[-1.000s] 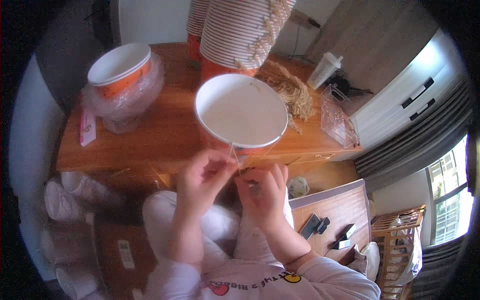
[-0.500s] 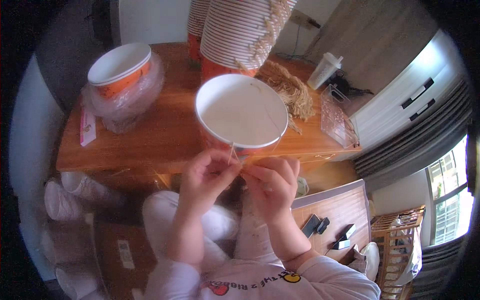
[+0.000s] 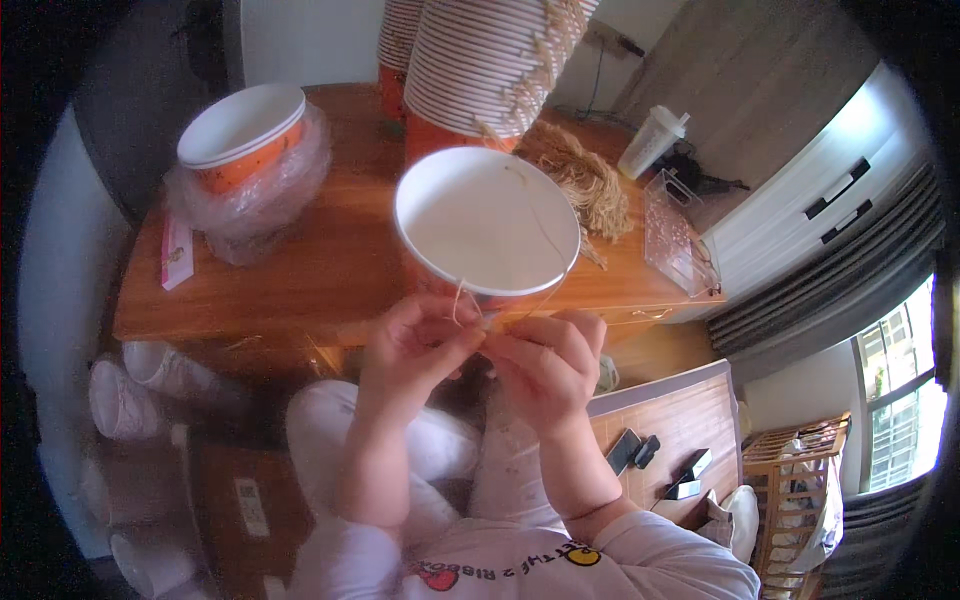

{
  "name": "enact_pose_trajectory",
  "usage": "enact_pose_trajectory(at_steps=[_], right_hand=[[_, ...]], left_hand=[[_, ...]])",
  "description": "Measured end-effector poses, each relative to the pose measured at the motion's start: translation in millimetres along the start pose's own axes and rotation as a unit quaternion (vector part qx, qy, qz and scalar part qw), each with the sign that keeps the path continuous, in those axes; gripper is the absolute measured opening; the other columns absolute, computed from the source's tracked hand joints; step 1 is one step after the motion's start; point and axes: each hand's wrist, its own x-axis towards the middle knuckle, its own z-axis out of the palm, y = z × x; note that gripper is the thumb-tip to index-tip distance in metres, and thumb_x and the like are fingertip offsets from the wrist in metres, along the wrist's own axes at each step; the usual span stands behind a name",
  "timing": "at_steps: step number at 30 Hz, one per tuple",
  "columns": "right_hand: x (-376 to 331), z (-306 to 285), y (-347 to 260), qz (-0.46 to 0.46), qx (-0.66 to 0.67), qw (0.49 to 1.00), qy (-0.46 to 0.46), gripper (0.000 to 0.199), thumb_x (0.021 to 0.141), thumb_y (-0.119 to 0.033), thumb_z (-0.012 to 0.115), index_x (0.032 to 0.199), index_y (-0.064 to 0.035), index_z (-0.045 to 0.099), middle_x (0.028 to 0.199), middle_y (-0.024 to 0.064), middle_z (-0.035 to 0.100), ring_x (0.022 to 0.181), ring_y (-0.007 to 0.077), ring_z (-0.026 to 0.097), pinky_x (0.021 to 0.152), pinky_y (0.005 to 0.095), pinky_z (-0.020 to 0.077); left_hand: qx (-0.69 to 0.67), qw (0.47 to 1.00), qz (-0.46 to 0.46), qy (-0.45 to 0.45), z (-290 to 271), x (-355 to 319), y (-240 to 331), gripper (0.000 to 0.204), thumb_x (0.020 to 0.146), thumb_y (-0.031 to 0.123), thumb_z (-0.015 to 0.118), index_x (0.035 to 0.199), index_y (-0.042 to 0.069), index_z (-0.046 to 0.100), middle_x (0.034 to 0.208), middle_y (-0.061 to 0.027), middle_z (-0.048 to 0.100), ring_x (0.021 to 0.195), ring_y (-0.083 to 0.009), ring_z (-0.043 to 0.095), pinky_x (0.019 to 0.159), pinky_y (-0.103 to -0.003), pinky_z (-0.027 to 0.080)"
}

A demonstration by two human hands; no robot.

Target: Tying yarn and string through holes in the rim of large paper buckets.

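White paper bowl (image 3: pixel 487 222) at table's edge — left hand (image 3: pixel 415 345) and right hand (image 3: pixel 545 365) both pinch its thin string (image 3: pixel 462 300).

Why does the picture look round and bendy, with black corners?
Head view: a fisheye lens bends straight lines, so the table edge curves and the corners go black. Daylight from the window at the right is bright and washed out. The white cup is sharp enough, while both hands, left and right, look slightly soft.
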Motion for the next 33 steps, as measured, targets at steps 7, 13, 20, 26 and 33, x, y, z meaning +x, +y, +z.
enact_pose_trajectory(at_steps=[7, 13, 20, 26, 33], right_hand=[[3.0, -1.8, 1.2, -0.008, 0.024, 1.0, -0.002, 0.027, 0.063, -0.021, 0.08, 0.089, -0.019, 0.074, 0.094, -0.0042, 0.066, 0.083, 0.0189, 0.055, 0.075, 0.0357, 0.0386], [6.8, 1.0, 1.9, -0.009, 0.03, 0.999, -0.009, 0.026, 0.066, -0.019, 0.08, 0.091, -0.0158, 0.07, 0.094, -0.0011, 0.064, 0.084, 0.0203, 0.056, 0.076, 0.0354, 0.0386], [16.4, 1.7, -4.3, 0.022, 0.001, 0.999, -0.043, 0.027, 0.071, -0.02, 0.079, 0.093, -0.0151, 0.065, 0.092, -0.0001, 0.062, 0.089, 0.0215, 0.056, 0.079, 0.0357, 0.0367], [27.0, 4.0, -8.8, -0.01, 0.001, 0.999, -0.03, 0.027, 0.07, -0.02, 0.079, 0.094, -0.0161, 0.067, 0.095, -0.001, 0.063, 0.089, 0.021, 0.057, 0.08, 0.0355, 0.0377], [40.7, 5.5, -13.4, -0.043, 0.02, 0.999, -0.019, 0.031, 0.068, -0.02, 0.08, 0.097, -0.0163, 0.071, 0.095, -0.002, 0.064, 0.088, 0.02, 0.056, 0.081, 0.0353, 0.0384]], left_hand=[[-0.016, 0.995, 0.066, -0.068, -3.6, 0.5, -6.8, 0.015, 0.084, 0.003, 0.072, 0.096, 0.005, 0.064, 0.101, -0.0026, 0.067, 0.085, -0.0076, 0.062, 0.066, -0.02, 0.052], [0.045, 0.999, 0.013, -0.002, -0.4, -2.9, -2.8, 0.014, 0.086, 0.001, 0.07, 0.099, 0.002, 0.065, 0.099, -0.0032, 0.068, 0.082, -0.0082, 0.063, 0.069, -0.021, 0.052], [0.108, 0.986, 0.123, 0.039, 7.0, -7.3, -3.1, 0.016, 0.086, 0.0, 0.07, 0.102, 0.0, 0.068, 0.091, -0.0041, 0.07, 0.081, -0.0084, 0.065, 0.07, -0.022, 0.052], [0.168, 0.964, 0.171, 0.116, 7.7, -16.4, 2.1, 0.015, 0.081, -0.002, 0.072, 0.096, -0.001, 0.069, 0.09, -0.0027, 0.07, 0.079, -0.0087, 0.063, 0.071, -0.022, 0.05], [0.363, 0.852, 0.318, 0.205, 9.9, -15.1, 10.9, 0.017, 0.073, -0.005, 0.073, 0.089, 0.001, 0.073, 0.083, -0.0082, 0.072, 0.077, -0.0178, 0.068, 0.073, -0.03, 0.053]])
